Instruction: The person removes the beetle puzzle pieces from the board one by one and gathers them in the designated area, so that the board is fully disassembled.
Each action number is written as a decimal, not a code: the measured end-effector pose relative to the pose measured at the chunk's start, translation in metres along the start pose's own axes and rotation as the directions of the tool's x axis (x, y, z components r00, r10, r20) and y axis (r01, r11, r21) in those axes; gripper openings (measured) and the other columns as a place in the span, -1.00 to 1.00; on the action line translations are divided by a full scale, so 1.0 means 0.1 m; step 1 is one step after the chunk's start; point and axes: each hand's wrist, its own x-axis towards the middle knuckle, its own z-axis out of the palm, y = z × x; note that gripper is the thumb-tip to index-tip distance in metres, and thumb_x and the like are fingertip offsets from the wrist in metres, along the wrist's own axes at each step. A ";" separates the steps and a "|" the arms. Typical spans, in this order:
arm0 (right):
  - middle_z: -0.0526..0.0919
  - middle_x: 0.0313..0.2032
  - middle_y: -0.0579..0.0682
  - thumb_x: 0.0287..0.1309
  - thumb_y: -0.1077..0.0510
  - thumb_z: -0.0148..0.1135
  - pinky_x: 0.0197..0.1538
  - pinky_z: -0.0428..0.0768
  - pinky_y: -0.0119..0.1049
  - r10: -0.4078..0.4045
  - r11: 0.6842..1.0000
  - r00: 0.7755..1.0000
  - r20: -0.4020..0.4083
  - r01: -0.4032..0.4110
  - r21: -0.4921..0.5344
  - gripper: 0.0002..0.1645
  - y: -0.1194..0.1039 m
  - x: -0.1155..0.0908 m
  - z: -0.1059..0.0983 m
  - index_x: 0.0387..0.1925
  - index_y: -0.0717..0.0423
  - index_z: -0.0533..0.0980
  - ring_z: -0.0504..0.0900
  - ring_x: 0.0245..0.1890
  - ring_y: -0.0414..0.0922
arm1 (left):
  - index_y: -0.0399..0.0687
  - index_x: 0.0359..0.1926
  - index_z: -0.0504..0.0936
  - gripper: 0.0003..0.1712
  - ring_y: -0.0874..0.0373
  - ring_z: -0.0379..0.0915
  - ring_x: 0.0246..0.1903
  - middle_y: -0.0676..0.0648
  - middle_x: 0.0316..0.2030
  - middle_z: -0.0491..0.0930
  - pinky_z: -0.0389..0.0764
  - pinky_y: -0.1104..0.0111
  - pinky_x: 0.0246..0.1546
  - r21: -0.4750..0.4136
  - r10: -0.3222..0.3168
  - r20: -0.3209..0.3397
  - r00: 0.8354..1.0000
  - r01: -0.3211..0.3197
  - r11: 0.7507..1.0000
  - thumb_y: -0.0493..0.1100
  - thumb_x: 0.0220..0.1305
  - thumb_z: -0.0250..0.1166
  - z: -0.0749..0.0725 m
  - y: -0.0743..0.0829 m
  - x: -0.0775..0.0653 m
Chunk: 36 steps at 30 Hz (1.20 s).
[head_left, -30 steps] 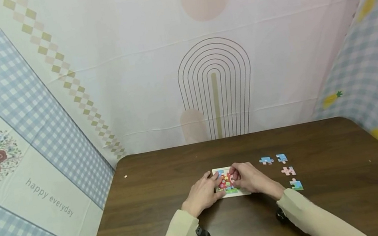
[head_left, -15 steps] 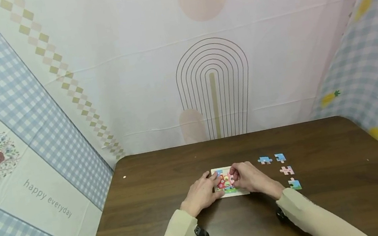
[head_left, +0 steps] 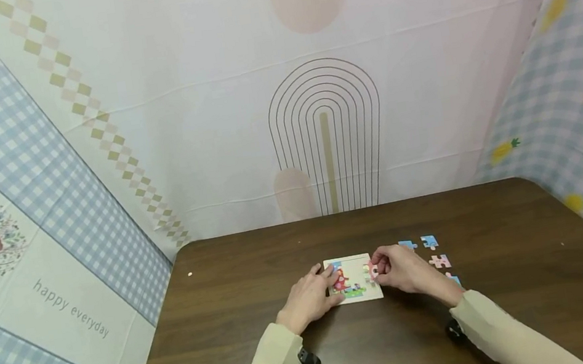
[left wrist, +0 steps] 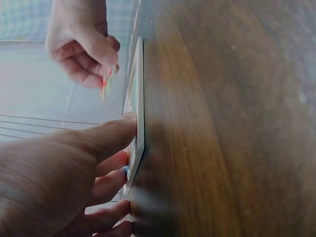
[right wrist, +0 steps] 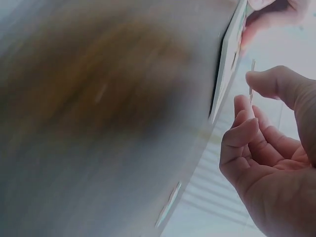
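Note:
A small jigsaw board (head_left: 357,299) with a pale frame lies on the table, its left part filled with red, blue and green pieces and its bare base showing elsewhere. My left hand (head_left: 308,301) rests on the board's left side, thumb and fingers spread over the frame and pieces. Between thumb and fingers, my right hand (head_left: 404,269) pinches a red puzzle piece (head_left: 373,271) at the board's right edge. In the left wrist view this puzzle piece (left wrist: 107,84) is held apart from the board. The right wrist view catches the piece edge-on.
Right of the board lie several loose puzzle pieces: a blue one (head_left: 430,241), a pink one (head_left: 439,260), another blue one (head_left: 406,244) and a blue-green one (head_left: 453,278), the last two partly covered by my right hand and wrist. The brown table (head_left: 259,267) meets a printed cloth backdrop.
My right hand has moved right from the board's middle, lifting out the red puzzle piece; bare base shows where it was. The left hand keeps its place on the board.

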 end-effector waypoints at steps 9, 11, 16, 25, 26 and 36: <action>0.68 -0.37 -0.12 0.16 0.29 0.54 -0.29 0.53 -0.44 -0.039 0.999 0.998 -0.045 0.038 -0.038 -0.82 0.33 -0.15 -0.26 -0.21 0.11 0.69 0.53 -0.38 -0.29 | 0.15 0.40 0.71 -0.37 -0.11 0.53 0.50 0.02 0.46 0.62 0.68 -0.03 0.32 0.019 0.015 -0.060 0.998 -0.014 1.000 0.15 0.37 0.53 0.00 -0.04 0.04; 0.68 -0.36 -0.12 0.16 0.28 0.54 -0.28 0.54 -0.44 -0.042 0.998 0.998 -0.048 0.041 -0.040 -0.83 0.40 -0.17 -0.32 -0.22 0.10 0.69 0.53 -0.37 -0.30 | 0.16 0.38 0.73 -0.37 -0.09 0.55 0.48 0.03 0.45 0.64 0.69 -0.02 0.30 0.027 0.020 -0.072 0.997 -0.018 0.999 0.16 0.35 0.55 0.00 -0.06 0.04; 0.68 -0.33 -0.09 0.17 0.24 0.58 -0.27 0.52 -0.42 -0.030 0.997 0.999 -0.037 0.028 -0.067 -0.81 0.57 -0.23 -0.45 -0.19 0.12 0.71 0.51 -0.34 -0.27 | 0.13 0.35 0.75 -0.37 -0.08 0.58 0.45 0.01 0.43 0.66 0.70 -0.01 0.29 0.034 0.029 -0.083 0.996 -0.026 0.999 0.17 0.32 0.56 0.00 -0.09 0.04; 0.66 -0.35 -0.09 0.15 0.28 0.59 -0.29 0.50 -0.41 -0.005 0.998 0.999 0.036 0.007 -0.061 -0.79 0.76 -0.23 -0.56 -0.20 0.16 0.71 0.50 -0.35 -0.24 | 0.13 0.38 0.73 -0.36 -0.12 0.48 0.53 -0.08 0.50 0.58 0.62 -0.06 0.40 -0.023 0.002 -0.065 0.998 -0.004 1.000 0.17 0.34 0.55 0.00 -0.08 0.04; 0.66 -0.35 -0.09 0.16 0.29 0.59 -0.29 0.51 -0.42 -0.002 0.998 0.999 0.044 0.005 -0.058 -0.80 0.76 -0.23 -0.56 -0.20 0.16 0.71 0.51 -0.35 -0.24 | 0.12 0.38 0.72 -0.36 -0.12 0.47 0.54 -0.09 0.51 0.57 0.60 -0.06 0.41 -0.032 0.000 -0.062 0.998 -0.002 0.999 0.17 0.35 0.55 0.01 -0.08 0.04; 0.66 -0.35 -0.08 0.16 0.30 0.58 -0.30 0.49 -0.41 0.016 0.999 0.996 0.090 -0.012 -0.049 -0.83 0.76 -0.22 -0.62 -0.22 0.16 0.74 0.49 -0.34 -0.20 | 0.12 0.40 0.71 -0.34 -0.15 0.42 0.57 -0.12 0.54 0.53 0.56 -0.08 0.46 -0.061 -0.012 -0.047 0.999 0.009 0.998 0.16 0.34 0.56 0.03 -0.08 0.06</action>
